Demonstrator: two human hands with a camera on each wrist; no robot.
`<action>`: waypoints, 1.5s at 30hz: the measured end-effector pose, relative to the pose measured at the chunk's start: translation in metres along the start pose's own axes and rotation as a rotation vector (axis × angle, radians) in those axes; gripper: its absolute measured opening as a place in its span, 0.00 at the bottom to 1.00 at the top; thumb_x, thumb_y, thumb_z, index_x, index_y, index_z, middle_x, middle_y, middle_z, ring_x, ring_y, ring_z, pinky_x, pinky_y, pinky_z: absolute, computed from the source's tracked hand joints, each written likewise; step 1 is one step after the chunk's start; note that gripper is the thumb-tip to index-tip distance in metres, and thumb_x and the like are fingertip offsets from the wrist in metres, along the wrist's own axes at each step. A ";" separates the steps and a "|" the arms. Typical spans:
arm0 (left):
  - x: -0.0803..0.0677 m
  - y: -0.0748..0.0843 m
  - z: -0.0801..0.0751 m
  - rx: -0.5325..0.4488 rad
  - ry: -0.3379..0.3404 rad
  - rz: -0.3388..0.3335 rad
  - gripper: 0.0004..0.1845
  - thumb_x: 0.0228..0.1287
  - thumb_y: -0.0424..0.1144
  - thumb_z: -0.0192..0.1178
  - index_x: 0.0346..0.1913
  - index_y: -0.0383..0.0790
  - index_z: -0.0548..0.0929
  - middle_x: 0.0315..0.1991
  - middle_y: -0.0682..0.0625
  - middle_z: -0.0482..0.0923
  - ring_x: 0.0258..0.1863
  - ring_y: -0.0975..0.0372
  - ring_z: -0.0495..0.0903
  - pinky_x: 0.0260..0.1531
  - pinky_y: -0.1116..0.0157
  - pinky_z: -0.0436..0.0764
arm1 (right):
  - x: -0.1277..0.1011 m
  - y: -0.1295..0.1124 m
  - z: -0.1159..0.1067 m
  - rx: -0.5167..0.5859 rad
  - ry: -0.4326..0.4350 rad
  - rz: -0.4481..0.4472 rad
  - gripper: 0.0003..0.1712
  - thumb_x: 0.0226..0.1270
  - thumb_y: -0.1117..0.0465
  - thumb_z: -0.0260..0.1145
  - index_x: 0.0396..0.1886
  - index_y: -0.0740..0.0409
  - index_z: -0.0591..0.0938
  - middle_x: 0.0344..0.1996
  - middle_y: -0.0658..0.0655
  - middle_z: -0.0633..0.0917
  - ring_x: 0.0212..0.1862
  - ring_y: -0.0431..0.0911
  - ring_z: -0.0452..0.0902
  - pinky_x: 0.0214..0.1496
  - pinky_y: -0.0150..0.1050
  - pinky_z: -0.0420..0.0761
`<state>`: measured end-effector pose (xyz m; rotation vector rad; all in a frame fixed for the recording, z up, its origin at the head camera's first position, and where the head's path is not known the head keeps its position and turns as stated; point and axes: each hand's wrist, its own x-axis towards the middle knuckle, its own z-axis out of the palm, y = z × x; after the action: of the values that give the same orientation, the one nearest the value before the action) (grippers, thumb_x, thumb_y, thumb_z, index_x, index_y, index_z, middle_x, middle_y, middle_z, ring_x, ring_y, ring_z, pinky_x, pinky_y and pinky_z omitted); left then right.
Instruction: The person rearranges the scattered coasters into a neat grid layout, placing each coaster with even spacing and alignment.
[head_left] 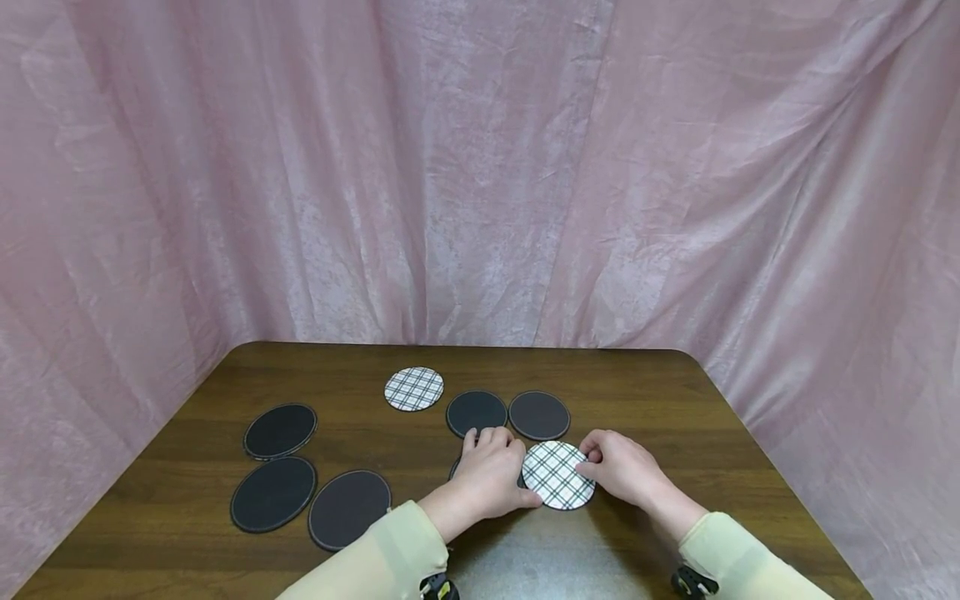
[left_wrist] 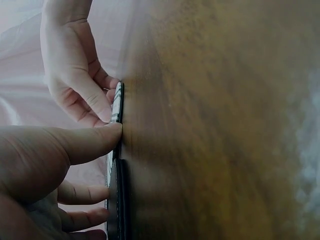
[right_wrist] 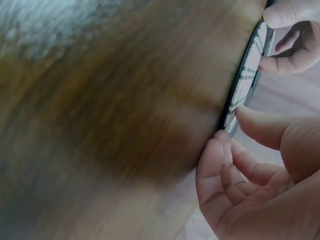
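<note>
A round white coaster with dark check lines (head_left: 555, 477) lies near the front middle of the table, between the hands. My right hand (head_left: 621, 468) pinches its right edge, the thumb (right_wrist: 257, 127) on the checked face and the curled fingers at the rim. My left hand (head_left: 487, 477) lies over a dark round coaster (left_wrist: 114, 205), which it mostly hides in the head view. The left thumb (left_wrist: 97, 142) touches the checked coaster's left edge, while the other fingers reach forward over the dark one.
Just behind the hands lie a black coaster (head_left: 477, 413) and a dark brown coaster (head_left: 539, 416). Another checked coaster (head_left: 414, 389) is farther back. Toward the left are black coasters (head_left: 281, 431) and a brown one (head_left: 349, 510). Pink curtains (head_left: 480, 167) surround the wooden table (head_left: 637, 392).
</note>
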<state>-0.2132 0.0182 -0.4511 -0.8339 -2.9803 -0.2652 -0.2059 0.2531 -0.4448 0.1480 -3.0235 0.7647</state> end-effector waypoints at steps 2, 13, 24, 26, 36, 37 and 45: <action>0.000 0.000 0.000 0.002 0.000 -0.004 0.42 0.59 0.68 0.80 0.63 0.38 0.87 0.61 0.44 0.80 0.68 0.48 0.74 0.74 0.37 0.67 | 0.000 -0.001 0.000 -0.003 0.001 -0.002 0.10 0.67 0.60 0.82 0.41 0.54 0.88 0.33 0.47 0.83 0.36 0.43 0.78 0.42 0.48 0.79; -0.003 -0.005 -0.006 0.003 0.021 0.006 0.35 0.63 0.68 0.78 0.59 0.43 0.88 0.57 0.46 0.80 0.65 0.49 0.77 0.73 0.41 0.70 | 0.000 -0.003 -0.005 -0.038 -0.011 0.007 0.15 0.67 0.57 0.82 0.48 0.54 0.89 0.37 0.48 0.85 0.40 0.44 0.81 0.43 0.52 0.82; -0.015 -0.025 -0.026 -0.010 0.049 -0.008 0.37 0.72 0.65 0.71 0.72 0.41 0.84 0.71 0.44 0.80 0.74 0.45 0.73 0.75 0.34 0.66 | -0.010 -0.011 -0.008 -0.119 0.083 -0.067 0.27 0.69 0.50 0.82 0.61 0.60 0.88 0.52 0.58 0.88 0.55 0.57 0.86 0.48 0.61 0.85; -0.018 -0.030 -0.027 -0.016 0.051 -0.011 0.37 0.73 0.65 0.71 0.72 0.41 0.83 0.72 0.43 0.79 0.76 0.43 0.72 0.75 0.32 0.64 | -0.012 -0.014 -0.006 -0.128 0.102 -0.089 0.29 0.70 0.49 0.81 0.63 0.60 0.87 0.57 0.61 0.87 0.60 0.61 0.84 0.54 0.63 0.84; -0.039 -0.053 -0.027 -0.052 0.064 -0.054 0.38 0.73 0.62 0.73 0.73 0.39 0.82 0.75 0.37 0.75 0.79 0.37 0.68 0.74 0.28 0.62 | -0.016 -0.031 0.009 -0.159 0.148 -0.260 0.30 0.71 0.49 0.80 0.65 0.63 0.86 0.64 0.64 0.85 0.70 0.64 0.78 0.72 0.65 0.74; -0.041 -0.055 -0.026 -0.056 0.067 -0.057 0.37 0.72 0.62 0.73 0.72 0.38 0.83 0.75 0.37 0.75 0.79 0.37 0.68 0.74 0.28 0.62 | -0.016 -0.033 0.010 -0.158 0.147 -0.270 0.30 0.71 0.50 0.80 0.65 0.63 0.86 0.65 0.65 0.84 0.70 0.64 0.78 0.73 0.65 0.73; -0.056 -0.067 -0.024 -0.066 0.083 -0.081 0.35 0.69 0.59 0.76 0.67 0.37 0.86 0.72 0.36 0.78 0.76 0.37 0.70 0.72 0.27 0.63 | -0.017 -0.053 0.022 -0.134 0.121 -0.301 0.29 0.69 0.52 0.82 0.62 0.63 0.87 0.63 0.63 0.85 0.70 0.63 0.77 0.74 0.64 0.73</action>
<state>-0.2003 -0.0710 -0.4420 -0.6899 -2.9466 -0.3927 -0.1838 0.1979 -0.4399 0.5182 -2.8314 0.5246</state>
